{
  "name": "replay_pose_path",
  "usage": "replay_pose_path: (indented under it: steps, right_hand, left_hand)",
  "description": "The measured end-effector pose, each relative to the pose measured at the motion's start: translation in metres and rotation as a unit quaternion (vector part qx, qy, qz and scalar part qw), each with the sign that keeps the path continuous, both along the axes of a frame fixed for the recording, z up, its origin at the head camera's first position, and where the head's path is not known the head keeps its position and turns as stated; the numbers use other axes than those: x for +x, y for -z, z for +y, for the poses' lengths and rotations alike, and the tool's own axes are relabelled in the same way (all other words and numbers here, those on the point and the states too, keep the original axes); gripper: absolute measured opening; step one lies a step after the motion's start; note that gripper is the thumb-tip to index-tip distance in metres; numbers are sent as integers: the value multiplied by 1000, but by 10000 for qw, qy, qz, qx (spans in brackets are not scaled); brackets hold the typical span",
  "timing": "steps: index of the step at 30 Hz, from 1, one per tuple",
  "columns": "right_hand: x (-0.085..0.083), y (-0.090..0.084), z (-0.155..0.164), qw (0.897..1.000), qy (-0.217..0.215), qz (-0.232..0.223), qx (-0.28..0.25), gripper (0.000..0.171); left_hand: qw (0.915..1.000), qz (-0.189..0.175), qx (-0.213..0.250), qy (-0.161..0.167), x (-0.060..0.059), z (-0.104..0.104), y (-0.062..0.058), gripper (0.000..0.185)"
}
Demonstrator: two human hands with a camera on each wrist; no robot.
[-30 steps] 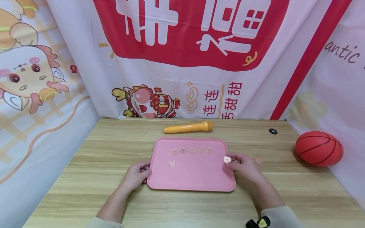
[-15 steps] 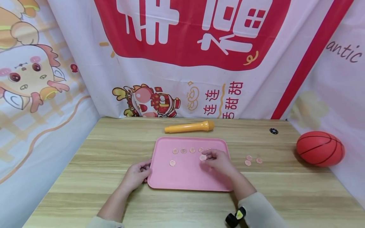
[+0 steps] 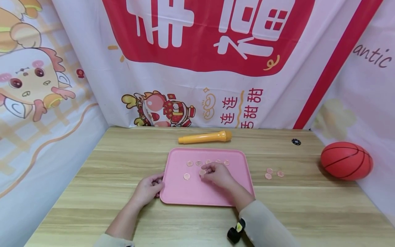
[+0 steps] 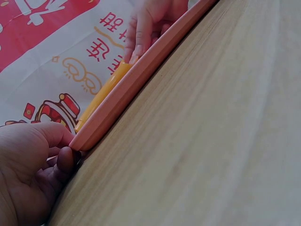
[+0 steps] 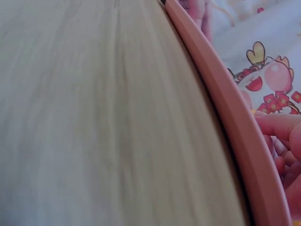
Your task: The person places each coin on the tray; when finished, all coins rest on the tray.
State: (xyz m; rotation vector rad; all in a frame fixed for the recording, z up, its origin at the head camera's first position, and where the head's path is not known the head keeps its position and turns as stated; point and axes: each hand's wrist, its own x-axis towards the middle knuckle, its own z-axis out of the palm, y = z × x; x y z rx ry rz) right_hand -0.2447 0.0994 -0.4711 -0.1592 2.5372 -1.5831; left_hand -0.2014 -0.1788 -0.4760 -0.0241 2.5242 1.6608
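A: Pinching a coin [image 3: 202, 172], right hand [image 3: 219, 175], thumb and fingers [image 3: 209, 170] closed on it, low over the middle of the pink tray [image 3: 197, 192], just beside the lone coin [image 3: 186, 176] under the row.

B: Left hand [image 3: 147, 190]?

A: Fingers curled onto the tray's left edge, thumb under the rim in the left wrist view [image 4: 63, 160]. Looks like it's steadying the tray so it doesn't slide.

B: Row of coins [image 3: 194, 163]?

A: Along the tray's far edge; the hand covers part, so I can't give a count. A second line seems to be starting beneath it.

B: Off-tray stuff?

A: Three loose coins [image 3: 273, 173] on the surface right of the tray, within easy reach. Orange microphone [image 3: 205, 137] behind the far edge, basketball [image 3: 346, 161] at the surface's right edge, black chip [image 3: 295, 141] near the far right corner.
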Motion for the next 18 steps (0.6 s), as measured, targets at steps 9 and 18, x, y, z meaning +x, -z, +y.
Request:
replay_pose_path:
  steps: [9,18]
  right_hand:
    - [-1,2,-14,9971,-94,217,719,23]
    - [-1,-1,-16,9944,-85,142,1048,22]
  left_hand:
    - [10000,25,-1,30,1,0,-1,46]
    - [10000,14,-9,32,1,0,-1,45]
